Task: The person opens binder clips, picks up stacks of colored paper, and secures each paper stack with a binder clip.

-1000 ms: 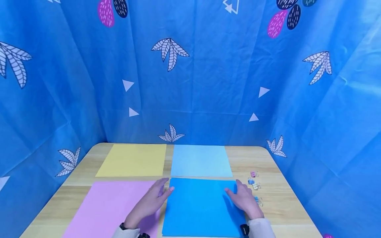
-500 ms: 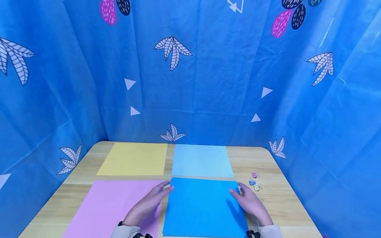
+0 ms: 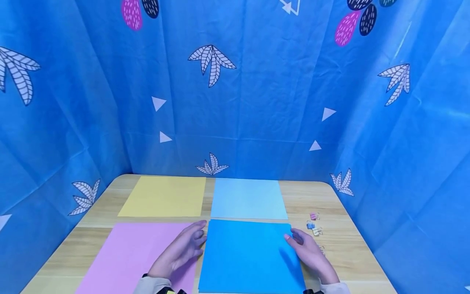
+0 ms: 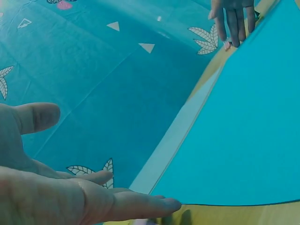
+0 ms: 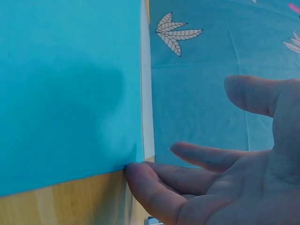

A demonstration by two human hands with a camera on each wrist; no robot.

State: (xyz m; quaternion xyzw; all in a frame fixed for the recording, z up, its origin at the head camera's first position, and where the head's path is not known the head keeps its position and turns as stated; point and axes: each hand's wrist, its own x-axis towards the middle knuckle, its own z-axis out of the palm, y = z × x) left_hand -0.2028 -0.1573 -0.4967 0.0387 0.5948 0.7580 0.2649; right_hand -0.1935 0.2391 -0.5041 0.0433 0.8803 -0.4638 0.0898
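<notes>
A stack of bright blue paper sheets (image 3: 251, 257) lies flat at the front middle of the table, its edges nearly aligned. My left hand (image 3: 181, 250) is beside its left edge, over the pink paper (image 3: 136, 253), with fingers extended and thumb raised. In the left wrist view a fingertip of the left hand (image 4: 93, 197) is near the blue edge; whether it touches, I cannot tell. On the opposite side my right hand (image 3: 310, 254) is at the right edge, fingers loosely bent. In the right wrist view the right hand (image 5: 211, 187) has a fingertip against the blue sheets' edge.
Yellow paper (image 3: 163, 197) and light blue paper (image 3: 249, 199) lie behind on the wooden table (image 3: 352, 253). To the right are a pink binder clip (image 3: 314, 216), a blue one (image 3: 310, 225) and a pale yellow one (image 3: 317, 231). A patterned blue curtain (image 3: 235, 114) surrounds the table.
My left hand has turned and its fingers now lie lower along the blue stack's left edge. The right hand has shifted slightly right and toward me, covering most of the nearest clip.
</notes>
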